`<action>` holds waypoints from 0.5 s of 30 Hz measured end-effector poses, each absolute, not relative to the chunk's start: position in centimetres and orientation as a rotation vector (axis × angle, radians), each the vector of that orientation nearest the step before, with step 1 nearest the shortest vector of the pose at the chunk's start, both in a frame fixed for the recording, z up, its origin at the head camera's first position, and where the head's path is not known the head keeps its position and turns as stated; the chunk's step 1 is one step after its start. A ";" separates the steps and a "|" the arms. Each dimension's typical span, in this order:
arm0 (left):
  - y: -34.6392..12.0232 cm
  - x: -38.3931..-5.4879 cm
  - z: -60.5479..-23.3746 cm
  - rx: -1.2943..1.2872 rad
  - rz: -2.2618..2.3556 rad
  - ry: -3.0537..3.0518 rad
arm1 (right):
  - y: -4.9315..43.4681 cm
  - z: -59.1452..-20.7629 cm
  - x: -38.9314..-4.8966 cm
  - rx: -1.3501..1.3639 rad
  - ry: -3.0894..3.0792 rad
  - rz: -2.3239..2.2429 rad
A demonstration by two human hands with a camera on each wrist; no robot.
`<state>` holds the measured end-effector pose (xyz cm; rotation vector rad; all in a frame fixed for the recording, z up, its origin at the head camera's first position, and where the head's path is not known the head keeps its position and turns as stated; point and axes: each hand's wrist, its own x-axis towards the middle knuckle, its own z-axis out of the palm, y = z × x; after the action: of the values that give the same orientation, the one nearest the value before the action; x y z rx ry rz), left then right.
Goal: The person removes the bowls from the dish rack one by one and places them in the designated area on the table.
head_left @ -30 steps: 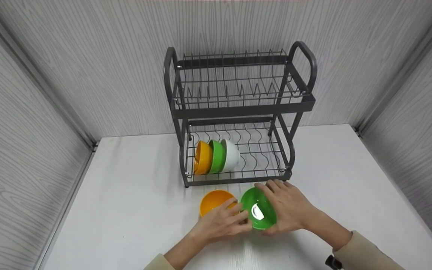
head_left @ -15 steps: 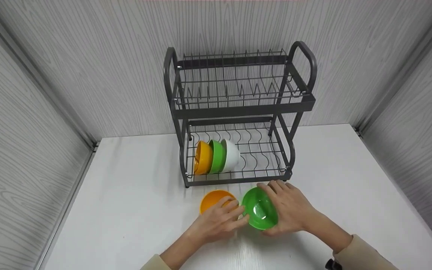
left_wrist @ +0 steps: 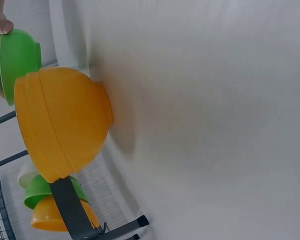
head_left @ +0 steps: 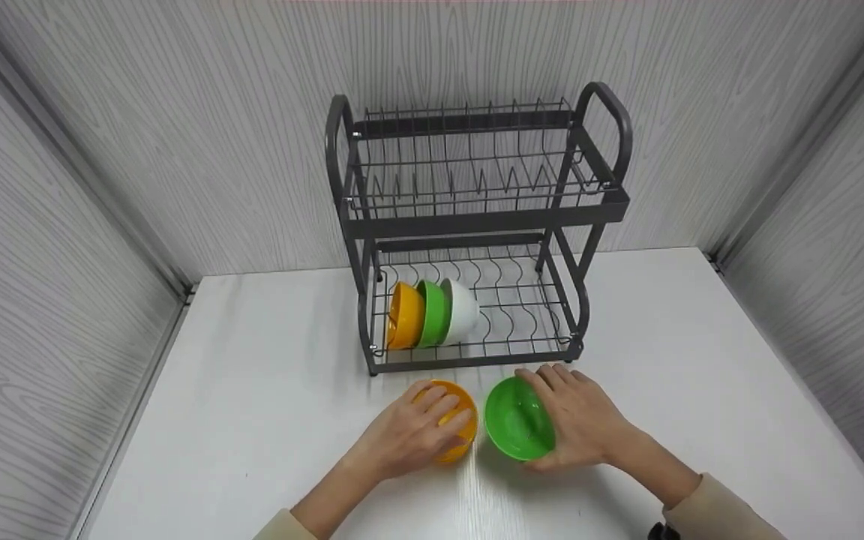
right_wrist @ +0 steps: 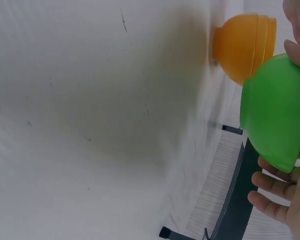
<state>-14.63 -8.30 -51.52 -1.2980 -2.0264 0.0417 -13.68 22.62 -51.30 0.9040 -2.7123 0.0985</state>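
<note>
My right hand grips a green bowl by its right side, thumb at the near rim and fingers at the far rim. In the right wrist view the green bowl is tilted and appears raised off the table. My left hand lies over an orange bowl, its fingers loosely bent above the opening. The orange bowl stands upright on the table in the left wrist view, with lines below its rim; whether it is two nested bowls I cannot tell.
A dark two-tier dish rack stands behind the hands. On its lower tier, at the left, an orange bowl, a green bowl and a white bowl lean on edge in a row. Patterned panels enclose the white table.
My left hand has moved left, away from the green bowl and over the orange bowl. The right hand keeps its hold on the green bowl, which has shifted slightly right.
</note>
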 end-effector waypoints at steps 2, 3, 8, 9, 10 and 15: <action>-8.8 -14.8 -51.4 -1.288 0.052 -2.028 | 22.7 -51.5 -13.7 0.902 -2.719 0.103; -9.1 -14.9 -51.3 -1.280 0.057 -2.028 | 22.7 -51.5 -13.7 0.901 -2.725 0.104; -10.4 -15.4 -51.0 -1.228 0.070 -2.045 | 22.7 -52.0 -13.7 0.886 -2.748 0.130; -10.7 -15.5 -51.0 -1.218 0.069 -2.055 | 22.7 -52.1 -13.7 0.884 -2.752 0.135; -10.9 -15.6 -51.0 -1.209 0.069 -2.064 | 22.7 -52.2 -13.7 0.883 -2.752 0.138; -11.9 -15.8 -51.2 -1.166 0.071 -2.116 | 22.6 -52.6 -13.7 0.884 -2.747 0.127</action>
<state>-15.84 -11.86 -51.19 -1.1662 -2.1157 0.0712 -13.72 22.60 -52.58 0.8838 -2.7470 0.1267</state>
